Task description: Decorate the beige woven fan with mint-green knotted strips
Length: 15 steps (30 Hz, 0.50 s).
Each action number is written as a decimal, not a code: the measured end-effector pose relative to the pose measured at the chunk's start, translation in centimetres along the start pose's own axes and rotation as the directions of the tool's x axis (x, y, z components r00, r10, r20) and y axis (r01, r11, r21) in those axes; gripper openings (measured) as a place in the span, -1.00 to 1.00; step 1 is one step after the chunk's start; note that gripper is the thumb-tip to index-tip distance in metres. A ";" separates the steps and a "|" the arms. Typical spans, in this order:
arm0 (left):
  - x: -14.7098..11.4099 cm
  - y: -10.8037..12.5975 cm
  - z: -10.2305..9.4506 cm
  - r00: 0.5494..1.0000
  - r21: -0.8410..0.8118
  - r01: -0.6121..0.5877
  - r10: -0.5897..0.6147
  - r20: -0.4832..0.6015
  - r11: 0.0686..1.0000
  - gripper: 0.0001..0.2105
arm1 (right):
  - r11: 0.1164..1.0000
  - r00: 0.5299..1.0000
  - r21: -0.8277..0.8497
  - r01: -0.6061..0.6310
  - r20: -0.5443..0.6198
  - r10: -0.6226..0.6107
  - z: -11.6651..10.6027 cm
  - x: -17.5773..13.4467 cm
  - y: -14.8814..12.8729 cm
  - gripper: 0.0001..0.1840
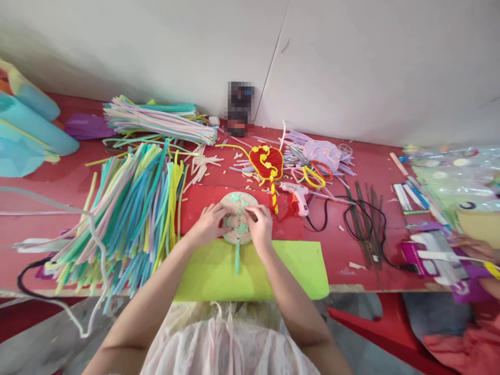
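A small round fan (pixel 237 220) made of pipe cleaners lies before me, cream with mint-green shapes on its face. Its mint-green handle (pixel 237 260) points toward me over a lime-green mat (pixel 292 268). My left hand (pixel 211 225) is closed at the fan's left side, with the fingertips on its face. On the right side, the bent fingers of my right hand (pixel 260 224) press or pinch the green trim near the rim. Whether a small loose piece sits under the fingertips I cannot make out.
Bundles of coloured pipe cleaners (pixel 133 203) crowd the left. A red-and-yellow fan (pixel 265 161), scissors (pixel 314 174) and a pink glue gun (pixel 297 198) lie beyond my right hand, its black cord trailing right. At far right another person's hand (pixel 474 247) is beside a power strip (pixel 437 255).
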<state>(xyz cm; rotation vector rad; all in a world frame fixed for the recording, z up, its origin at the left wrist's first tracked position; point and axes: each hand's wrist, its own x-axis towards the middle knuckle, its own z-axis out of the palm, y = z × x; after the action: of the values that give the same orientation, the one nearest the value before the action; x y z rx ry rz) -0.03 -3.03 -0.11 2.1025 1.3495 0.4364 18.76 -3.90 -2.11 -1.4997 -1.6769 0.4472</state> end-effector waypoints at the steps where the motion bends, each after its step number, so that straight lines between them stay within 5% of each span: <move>1: 0.0 0.0 0.0 1.000 -0.011 0.001 -0.001 0.001 1.000 -0.65 | 1.000 1.000 0.017 0.006 0.009 -0.006 -0.3 0.1 0.0 -0.81; 4: 0.1 0.1 -0.2 1.000 -0.034 -0.001 0.002 0.007 0.999 -0.65 | 0.999 0.999 0.038 0.007 -0.048 -0.005 -2.6 1.1 0.8 -0.74; 9: 0.1 0.1 -0.4 1.000 -0.038 -0.006 0.007 0.013 0.999 -0.67 | 0.953 0.921 -0.270 -0.136 -0.390 0.021 -9.0 4.1 5.9 -0.66; 12: 0.2 -0.1 -0.3 1.000 -0.040 -0.007 0.007 0.010 0.999 -0.68 | 0.888 0.915 -0.391 -0.243 -0.395 0.077 -11.1 5.2 9.4 -0.54; 15: 0.2 -0.2 -0.2 1.000 -0.030 -0.011 0.011 0.004 0.999 -0.69 | 0.860 0.937 -0.400 -0.315 -0.274 0.216 -11.4 5.4 11.4 -0.48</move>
<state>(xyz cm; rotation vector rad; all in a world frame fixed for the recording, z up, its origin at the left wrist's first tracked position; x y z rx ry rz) -0.16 -2.75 -0.10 2.0858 1.3212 0.4537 35.06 0.85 -1.79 -2.0494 -1.4541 0.0307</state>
